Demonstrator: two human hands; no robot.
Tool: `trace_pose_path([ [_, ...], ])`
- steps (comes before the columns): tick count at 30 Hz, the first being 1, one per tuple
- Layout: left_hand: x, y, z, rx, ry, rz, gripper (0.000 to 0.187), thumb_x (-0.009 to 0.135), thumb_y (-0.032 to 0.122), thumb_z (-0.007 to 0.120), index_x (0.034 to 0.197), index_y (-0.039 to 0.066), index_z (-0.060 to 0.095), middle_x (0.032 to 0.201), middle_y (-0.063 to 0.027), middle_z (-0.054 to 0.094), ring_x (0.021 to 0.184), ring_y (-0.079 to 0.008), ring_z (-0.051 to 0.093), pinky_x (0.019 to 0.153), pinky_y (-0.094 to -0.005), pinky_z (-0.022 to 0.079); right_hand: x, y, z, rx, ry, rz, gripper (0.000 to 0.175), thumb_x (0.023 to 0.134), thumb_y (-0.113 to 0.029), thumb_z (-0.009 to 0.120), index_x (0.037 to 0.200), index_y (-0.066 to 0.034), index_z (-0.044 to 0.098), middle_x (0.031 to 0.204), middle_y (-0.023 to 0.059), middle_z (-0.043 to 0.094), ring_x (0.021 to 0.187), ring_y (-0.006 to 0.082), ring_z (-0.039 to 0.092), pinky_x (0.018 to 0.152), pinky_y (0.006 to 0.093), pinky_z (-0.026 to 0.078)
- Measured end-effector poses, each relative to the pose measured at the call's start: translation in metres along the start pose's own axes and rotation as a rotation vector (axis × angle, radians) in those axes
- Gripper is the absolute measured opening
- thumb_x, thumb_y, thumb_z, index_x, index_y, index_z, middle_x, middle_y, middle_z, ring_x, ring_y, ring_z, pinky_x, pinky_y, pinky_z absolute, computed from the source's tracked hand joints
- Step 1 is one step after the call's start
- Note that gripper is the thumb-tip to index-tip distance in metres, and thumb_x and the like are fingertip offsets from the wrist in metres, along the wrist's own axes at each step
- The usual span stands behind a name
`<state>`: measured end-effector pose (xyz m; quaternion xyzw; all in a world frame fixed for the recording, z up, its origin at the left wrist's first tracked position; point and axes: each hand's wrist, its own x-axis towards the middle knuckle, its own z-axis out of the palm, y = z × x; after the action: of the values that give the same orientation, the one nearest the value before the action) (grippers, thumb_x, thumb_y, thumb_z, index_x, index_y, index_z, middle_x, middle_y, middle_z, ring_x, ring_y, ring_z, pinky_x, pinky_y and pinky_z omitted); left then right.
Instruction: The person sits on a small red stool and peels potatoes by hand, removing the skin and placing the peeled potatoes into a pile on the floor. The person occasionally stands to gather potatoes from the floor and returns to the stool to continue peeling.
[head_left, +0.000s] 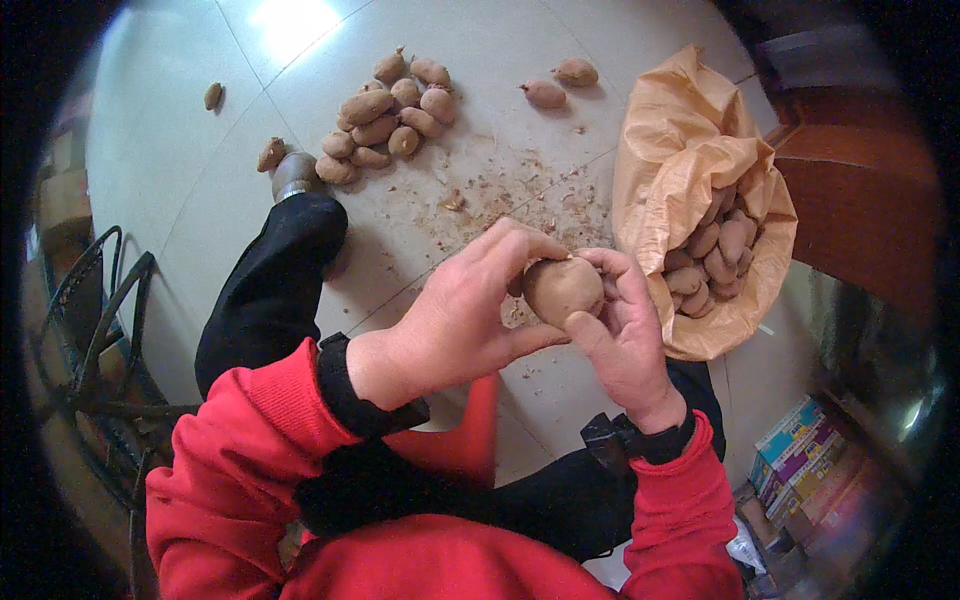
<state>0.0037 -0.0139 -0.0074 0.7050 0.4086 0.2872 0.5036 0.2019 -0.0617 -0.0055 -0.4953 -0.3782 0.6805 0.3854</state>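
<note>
Between both hands, above the floor, is a round brown potato (562, 291). My left hand (461, 307) holds it from the left, fingers over its top and thumb beneath. On the other side my right hand (622, 334) grips it, with the thumb at its lower edge. To the right of the hands stands an orange woven sack (664, 176), its mouth folded back over many potatoes (721, 262). Beyond the hands, loose sprouts and dirt crumbs (517, 199) litter the tiles. A heap of potatoes (375, 129) lies farther off to the left.
Two sprouted potatoes (545, 94) lie apart near the sack. A small potato (213, 96) rests far left, and a knobbly one (271, 154) touches my shoe (295, 176). Metal chair frames (105, 322) stand left; printed cartons (799, 450) and wooden furniture (855, 176) line the right.
</note>
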Motion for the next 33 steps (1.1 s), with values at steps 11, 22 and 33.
trace_pose_path([
  [11,-0.0031,0.0032,0.0033,-0.626,-0.098,-0.323,0.065,0.078,0.006,0.081,0.135,0.003,0.05,0.121,-0.013,0.063,0.11,-0.0221,0.064,0.087,-0.0331,0.057,0.0048,-0.0005,-0.0057,-0.484,0.002,-0.468,0.057,0.085,-0.017,0.075,0.134,-0.0047,0.049,0.134,0.0191,0.054,0.121,0.0299,0.056,0.102,0.0387,0.045],
  [22,-0.0015,0.0014,0.0033,-0.311,0.031,-0.127,0.07,0.075,-0.003,0.076,0.138,0.006,0.046,0.123,-0.0136,0.056,0.111,-0.0263,0.061,0.087,-0.0353,0.056,0.003,0.003,-0.0022,-0.544,0.079,-0.535,0.059,0.075,-0.004,0.08,0.127,-0.0083,0.053,0.13,0.0184,0.055,0.117,0.0325,0.058,0.092,0.0385,0.052],
  [33,-0.0025,0.0011,-0.0035,-0.13,-0.005,-0.091,0.07,0.071,0.008,0.083,0.134,0.006,0.051,0.114,-0.0135,0.054,0.098,-0.0262,0.062,0.076,-0.0338,0.056,0.0041,0.0008,-0.0017,-0.566,-0.007,-0.484,0.055,0.08,-0.009,0.075,0.131,-0.0051,0.053,0.128,0.018,0.057,0.118,0.0343,0.058,0.1,0.0417,0.048],
])
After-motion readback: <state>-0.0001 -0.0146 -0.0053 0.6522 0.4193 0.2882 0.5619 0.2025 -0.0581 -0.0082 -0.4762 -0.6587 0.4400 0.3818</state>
